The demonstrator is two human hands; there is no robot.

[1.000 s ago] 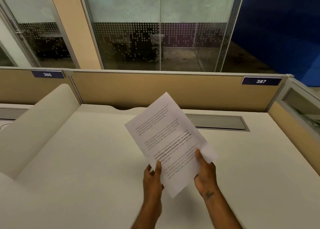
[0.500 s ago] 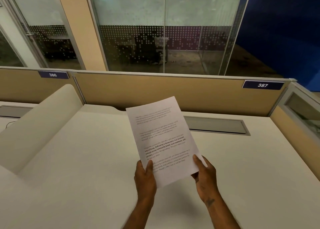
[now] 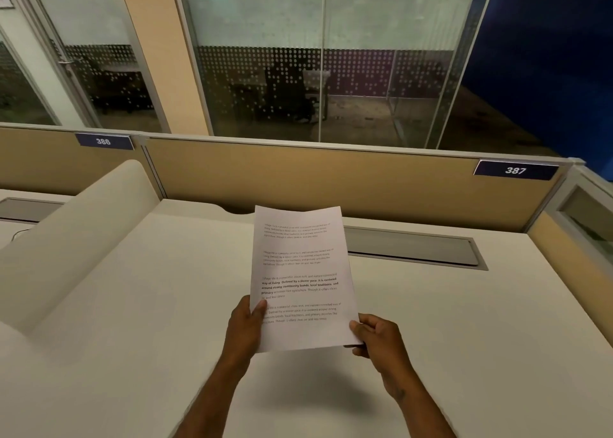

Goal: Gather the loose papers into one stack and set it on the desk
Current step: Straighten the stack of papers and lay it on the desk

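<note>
White printed papers [image 3: 303, 265] are held upright above the white desk [image 3: 149, 305], text facing me, edges lined up as one stack. My left hand [image 3: 245, 328] grips the lower left edge with the thumb on the front. My right hand [image 3: 378, 334] pinches the lower right corner. How many sheets are in the stack cannot be told. The papers cast a shadow on the desk below my wrists.
A tan partition [image 3: 331, 175] with labels 386 [image 3: 103, 141] and 387 [image 3: 515, 170] runs along the desk's far edge. A grey cable tray lid [image 3: 414, 248] lies behind the papers. A curved white divider [image 3: 76, 225] rises at left, a side panel [image 3: 570, 248] at right.
The papers have turned from tilted left to nearly straight upright. My right hand slid from the right edge to the lower right corner; my left hand stays on the left edge.
</note>
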